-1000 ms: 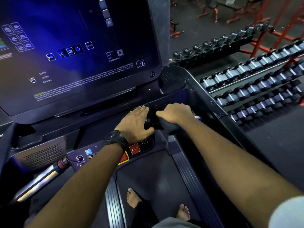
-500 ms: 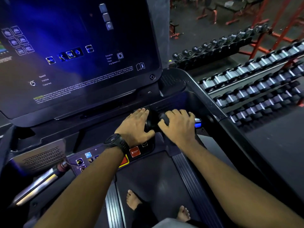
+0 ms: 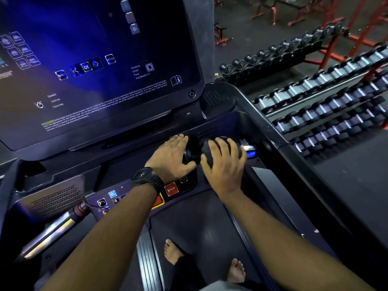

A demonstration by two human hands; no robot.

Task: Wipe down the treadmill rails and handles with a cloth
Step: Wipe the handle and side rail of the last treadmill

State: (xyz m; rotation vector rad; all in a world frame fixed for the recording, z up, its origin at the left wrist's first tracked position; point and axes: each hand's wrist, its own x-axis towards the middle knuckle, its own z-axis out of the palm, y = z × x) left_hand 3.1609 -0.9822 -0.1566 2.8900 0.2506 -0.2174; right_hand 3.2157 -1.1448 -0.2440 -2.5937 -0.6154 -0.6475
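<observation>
My right hand (image 3: 224, 164) curls over a dark cloth (image 3: 207, 151) bunched on the treadmill's short black right handle (image 3: 191, 149), just below the console. The handle's shiny blue-lit end (image 3: 248, 151) pokes out past my fingertips. Just left of the handle, my left hand (image 3: 170, 158), with a black watch on the wrist, lies flat on the console with straight fingers. Its thumb touches the handle. The right side rail (image 3: 279, 143) runs along the treadmill's edge beyond my right hand.
A large dark touchscreen (image 3: 94, 66) rises behind the hands. A red STOP button (image 3: 171, 189) sits below my left wrist. The silver left handle (image 3: 56, 225) lies lower left. Bare feet (image 3: 172, 250) stand on the belt. Dumbbell racks (image 3: 327, 101) fill the right.
My right hand has turned and slid over the top of the handle with the cloth, fingers now spread across it. My left hand has stayed in place.
</observation>
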